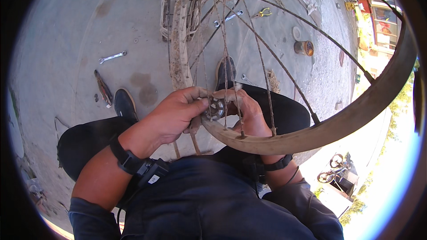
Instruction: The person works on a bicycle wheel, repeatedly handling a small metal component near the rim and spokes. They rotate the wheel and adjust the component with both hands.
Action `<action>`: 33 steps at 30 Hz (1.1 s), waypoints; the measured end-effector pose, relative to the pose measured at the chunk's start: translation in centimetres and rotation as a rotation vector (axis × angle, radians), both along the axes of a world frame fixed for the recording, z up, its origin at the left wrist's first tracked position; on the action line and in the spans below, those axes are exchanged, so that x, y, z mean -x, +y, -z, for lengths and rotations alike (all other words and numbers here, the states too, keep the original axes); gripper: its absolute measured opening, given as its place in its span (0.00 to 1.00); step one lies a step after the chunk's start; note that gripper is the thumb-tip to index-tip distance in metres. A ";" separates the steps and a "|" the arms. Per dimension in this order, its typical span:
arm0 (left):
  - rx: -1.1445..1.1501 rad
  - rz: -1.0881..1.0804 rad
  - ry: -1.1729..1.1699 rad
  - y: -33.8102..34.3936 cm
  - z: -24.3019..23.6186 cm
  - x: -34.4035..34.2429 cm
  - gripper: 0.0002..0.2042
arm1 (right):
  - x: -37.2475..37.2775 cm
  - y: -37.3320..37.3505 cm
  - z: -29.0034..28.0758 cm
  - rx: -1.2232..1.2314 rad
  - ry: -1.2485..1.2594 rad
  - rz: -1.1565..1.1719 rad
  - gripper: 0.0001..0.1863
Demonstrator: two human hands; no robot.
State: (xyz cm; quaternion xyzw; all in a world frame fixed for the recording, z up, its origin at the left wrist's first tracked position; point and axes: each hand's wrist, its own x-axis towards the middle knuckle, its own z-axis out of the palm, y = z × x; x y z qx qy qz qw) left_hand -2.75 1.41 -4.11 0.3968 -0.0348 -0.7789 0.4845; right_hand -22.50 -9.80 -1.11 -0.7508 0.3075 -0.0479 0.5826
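A spoked wheel with a dusty rim stands tilted in front of me, its spokes rusty. At the near part of the rim, a round metal spoke wrench with notches sits among the spokes. My left hand pinches its left side between thumb and fingers, other fingers reaching under the rim. Behind the spokes, my right hand is curled at the wrench's right side. Its fingertips are partly hidden by the spokes.
On the concrete floor lie a combination wrench, another wrench, yellow-handled pliers and a dark elongated tool. A rusty can stands at the right. My shoes are beside the wheel. A parked motorcycle is farther right.
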 end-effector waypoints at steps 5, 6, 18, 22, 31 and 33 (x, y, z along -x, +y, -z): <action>-0.039 -0.050 -0.004 0.4 -0.3 0.3 0.11 | -0.6 0.1 -0.6 -0.319 0.027 0.163 0.33; -0.044 -0.065 -0.009 0.5 -0.6 0.3 0.11 | -0.7 0.1 -0.8 -0.333 0.027 0.173 0.33; -0.050 -0.077 0.027 0.3 -0.7 0.7 0.10 | -0.8 -1.0 0.2 -0.074 -0.099 -0.053 0.38; -0.030 -0.033 0.010 0.1 -0.8 0.4 0.10 | -0.6 -0.9 0.8 0.043 -0.143 -0.079 0.36; -0.006 -0.019 0.061 -0.1 -0.8 0.1 0.11 | 0.0 -0.6 0.8 -0.137 -0.110 0.017 0.36; 0.007 -0.015 0.032 0.1 -1.1 0.1 0.11 | 0.0 -0.6 0.7 -0.017 -0.117 -0.040 0.28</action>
